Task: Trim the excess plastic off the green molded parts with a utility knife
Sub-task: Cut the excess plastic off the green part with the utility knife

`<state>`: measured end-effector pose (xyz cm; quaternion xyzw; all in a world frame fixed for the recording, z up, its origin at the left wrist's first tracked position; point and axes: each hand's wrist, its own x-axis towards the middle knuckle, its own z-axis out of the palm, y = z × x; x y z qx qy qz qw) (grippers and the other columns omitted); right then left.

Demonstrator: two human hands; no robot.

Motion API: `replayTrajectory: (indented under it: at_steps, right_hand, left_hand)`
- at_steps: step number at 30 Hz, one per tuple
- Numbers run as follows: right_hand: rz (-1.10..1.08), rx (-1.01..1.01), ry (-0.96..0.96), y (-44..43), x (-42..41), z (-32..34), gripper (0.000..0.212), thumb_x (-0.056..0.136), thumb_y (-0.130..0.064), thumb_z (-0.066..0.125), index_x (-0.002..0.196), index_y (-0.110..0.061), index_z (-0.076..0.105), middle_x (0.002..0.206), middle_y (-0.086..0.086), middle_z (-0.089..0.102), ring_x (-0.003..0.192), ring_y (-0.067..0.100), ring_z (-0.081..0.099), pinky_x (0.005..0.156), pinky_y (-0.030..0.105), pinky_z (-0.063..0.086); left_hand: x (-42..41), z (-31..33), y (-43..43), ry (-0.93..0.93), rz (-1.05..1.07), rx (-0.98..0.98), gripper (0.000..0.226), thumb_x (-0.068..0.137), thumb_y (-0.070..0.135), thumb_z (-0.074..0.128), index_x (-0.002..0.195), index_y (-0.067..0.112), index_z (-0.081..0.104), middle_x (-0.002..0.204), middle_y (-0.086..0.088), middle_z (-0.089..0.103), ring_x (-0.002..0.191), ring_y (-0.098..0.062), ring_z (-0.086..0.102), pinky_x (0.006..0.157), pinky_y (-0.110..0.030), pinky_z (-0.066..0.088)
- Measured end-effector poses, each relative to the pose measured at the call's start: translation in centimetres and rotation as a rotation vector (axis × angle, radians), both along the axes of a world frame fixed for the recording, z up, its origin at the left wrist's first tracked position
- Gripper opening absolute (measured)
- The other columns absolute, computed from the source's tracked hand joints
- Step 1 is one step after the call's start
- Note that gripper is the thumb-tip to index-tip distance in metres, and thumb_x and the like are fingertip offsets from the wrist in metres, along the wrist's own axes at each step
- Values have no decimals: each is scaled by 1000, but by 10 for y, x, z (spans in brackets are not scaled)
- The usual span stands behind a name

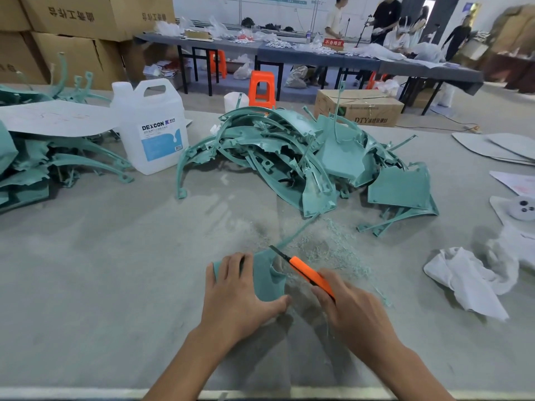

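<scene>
A green molded part (267,277) lies flat on the grey table near the front edge. My left hand (240,293) presses down on it with fingers spread flat and the thumb along its near edge. My right hand (351,308) grips an orange utility knife (311,274), whose dark blade points up-left and meets the part's upper right edge. A thin green strip runs from that edge toward a big heap of green parts (315,157) at the table's middle. Green shavings (330,250) litter the table just beyond the knife.
A second stack of green parts (43,166) under white paper sits at the left. A white DEXCON jug (150,125) stands beside it. White rags (474,276) lie at the right, with paper sheets behind. Benches, boxes and people fill the background.
</scene>
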<state>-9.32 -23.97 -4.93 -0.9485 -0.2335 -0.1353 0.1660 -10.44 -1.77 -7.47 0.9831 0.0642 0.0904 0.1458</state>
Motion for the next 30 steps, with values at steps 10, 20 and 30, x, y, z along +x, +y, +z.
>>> replayTrajectory:
  at_steps: [10,20,30]
  right_hand:
    - [-297,-34,-129,-24,23,48,31,98,-43,50,117,-22,64,72,1,61,54,31,58,45,40,50]
    - [-316,62,-91,-29,24,36,35,97,-47,47,122,-28,63,73,2,62,59,31,59,47,37,46]
    - [-247,77,-127,-41,37,39,41,95,-48,47,125,-26,64,84,6,71,68,35,65,52,37,47]
  left_hand:
    - [0,-3,0,37,-3,-25,117,59,101,24,149,26,24,144,9,26,139,-15,19,120,-48,4]
    - [-1,-3,0,45,-11,-27,116,60,100,25,149,25,23,146,8,25,140,-15,17,120,-50,4]
    - [-1,-3,-1,29,-14,-20,114,60,99,25,147,26,26,143,9,26,138,-14,19,120,-48,5]
